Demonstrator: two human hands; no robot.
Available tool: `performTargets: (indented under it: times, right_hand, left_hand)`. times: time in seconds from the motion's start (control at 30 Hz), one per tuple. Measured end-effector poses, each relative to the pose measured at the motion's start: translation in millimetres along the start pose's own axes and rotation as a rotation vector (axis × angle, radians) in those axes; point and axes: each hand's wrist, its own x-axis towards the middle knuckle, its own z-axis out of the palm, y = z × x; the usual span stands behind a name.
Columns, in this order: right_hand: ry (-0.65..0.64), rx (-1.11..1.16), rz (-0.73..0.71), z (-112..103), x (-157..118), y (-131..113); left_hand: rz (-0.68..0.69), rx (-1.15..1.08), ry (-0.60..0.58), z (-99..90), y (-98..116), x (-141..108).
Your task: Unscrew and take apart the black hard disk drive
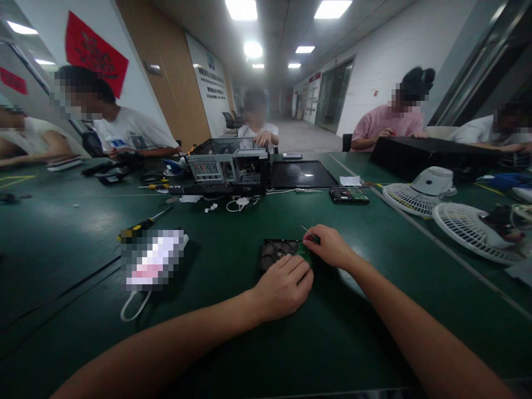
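A hard drive [274,250] with a green circuit board along its right side lies on the green table in front of me. My left hand [286,285] grips its near edge, fingers curled over the top and covering part of it. At the drive's far right corner is my right hand [328,246], its fingers pinched around a thin metal tool [306,229]. The tool's slim shaft sticks out up and to the left; its other end is hidden in the fingers, so its exact kind cannot be made out.
Left of my hands lie a yellow-black screwdriver [139,228] and a blurred-out device with a white strap [135,307]. Farther back stand an opened computer case [228,169], a dark flat panel [303,174] and another hard drive [349,195]. White fan parts [474,227] lie right. Several people sit around.
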Motion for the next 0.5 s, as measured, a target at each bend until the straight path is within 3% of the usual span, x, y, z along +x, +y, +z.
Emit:
performTargets:
  times: [0.2, 0.5]
  right_hand:
    - [0.015, 0.044, 0.02, 1, 0, 1]
    - [0.015, 0.138, 0.089, 3, -1, 2]
  left_hand:
    - [-0.141, -0.044, -0.086, 3.4, 15, 22]
    - [-0.157, -0.195, -0.065, 2.2, 9, 8]
